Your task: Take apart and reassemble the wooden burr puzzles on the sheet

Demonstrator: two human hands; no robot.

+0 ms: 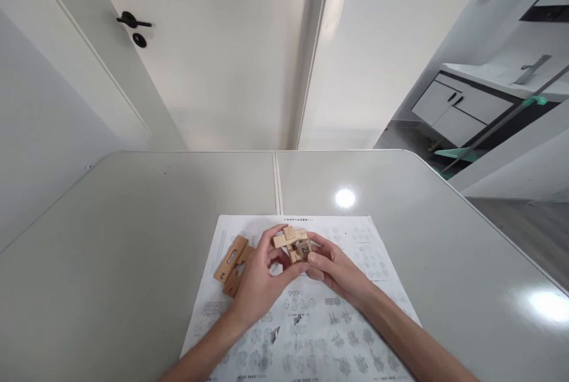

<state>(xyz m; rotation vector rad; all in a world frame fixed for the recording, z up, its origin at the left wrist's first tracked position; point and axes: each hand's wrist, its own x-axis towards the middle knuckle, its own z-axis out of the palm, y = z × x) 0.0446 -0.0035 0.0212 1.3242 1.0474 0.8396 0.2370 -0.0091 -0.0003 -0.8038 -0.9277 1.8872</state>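
Wooden cluster [290, 238], partly joined, sits over printed sheet [311, 340], left hand [260, 281] and right hand [340, 269] both closed in grip around it; two numbered blocks [227, 266] lie loose, not yet joined.

The left hand [262, 281] and right hand [338, 269] hold a wooden block cluster [291, 239], with two numbered wooden plates [238, 247] left of the grip and a printed sheet [306, 314] beneath.

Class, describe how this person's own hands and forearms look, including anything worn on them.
The left hand and right hand are ungloved, with slender fingers and no visible rings. The left forearm and right forearm show no sleeve, watch or bracelet.
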